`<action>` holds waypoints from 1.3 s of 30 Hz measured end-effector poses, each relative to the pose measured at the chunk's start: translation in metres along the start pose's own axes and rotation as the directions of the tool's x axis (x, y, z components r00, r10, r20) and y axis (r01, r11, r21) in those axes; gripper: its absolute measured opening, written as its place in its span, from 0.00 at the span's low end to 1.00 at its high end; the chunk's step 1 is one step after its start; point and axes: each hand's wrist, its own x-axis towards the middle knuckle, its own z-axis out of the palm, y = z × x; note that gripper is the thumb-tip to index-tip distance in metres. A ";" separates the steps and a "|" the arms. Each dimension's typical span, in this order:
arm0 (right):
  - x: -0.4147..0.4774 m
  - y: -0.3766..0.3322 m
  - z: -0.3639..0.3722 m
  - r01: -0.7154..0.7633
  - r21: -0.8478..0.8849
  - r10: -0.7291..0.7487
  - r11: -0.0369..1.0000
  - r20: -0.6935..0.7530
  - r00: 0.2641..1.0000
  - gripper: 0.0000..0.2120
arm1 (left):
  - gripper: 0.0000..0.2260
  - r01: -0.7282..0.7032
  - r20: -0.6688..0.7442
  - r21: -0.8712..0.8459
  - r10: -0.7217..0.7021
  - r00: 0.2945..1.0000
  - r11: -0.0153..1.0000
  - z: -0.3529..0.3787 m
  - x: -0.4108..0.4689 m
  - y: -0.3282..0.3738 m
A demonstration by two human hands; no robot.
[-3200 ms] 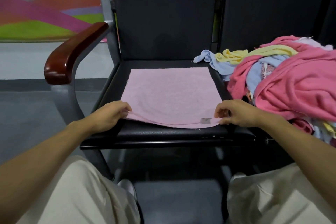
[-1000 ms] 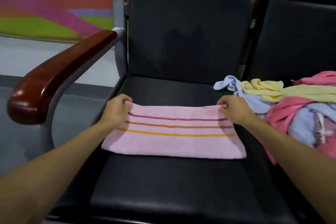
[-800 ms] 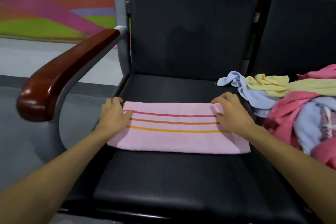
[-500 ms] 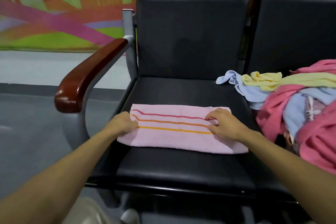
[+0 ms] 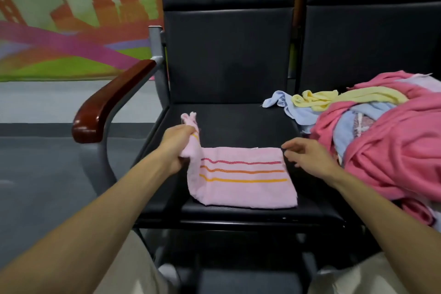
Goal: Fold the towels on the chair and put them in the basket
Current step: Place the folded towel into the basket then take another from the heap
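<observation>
On my feed, the pink towel lay folded into a long strip on the black seat of the chair, toward its front edge, with three stripes in red and orange showing on top. My left hand gripped the towel's left end, fingers curled round the bunched cloth, and held that end up off the seat so that it stood above the rest of the strip. My right hand was at the towel's far right corner, its fingers loosely spread and slightly bent and holding nothing. I could not tell whether the fingertips touched the cloth.

A pile of unfolded pink, blue and yellow towels sat heaped on the next seat to the right, spilling just over onto this one. A wooden armrest stood to the left, with a colourful mural on the wall behind it.
</observation>
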 end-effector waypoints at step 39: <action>0.004 -0.043 0.035 0.235 -0.591 0.031 0.771 0.404 0.914 0.19 | 0.17 -0.755 0.749 0.651 0.090 0.656 0.083 0.024 0.029 -0.039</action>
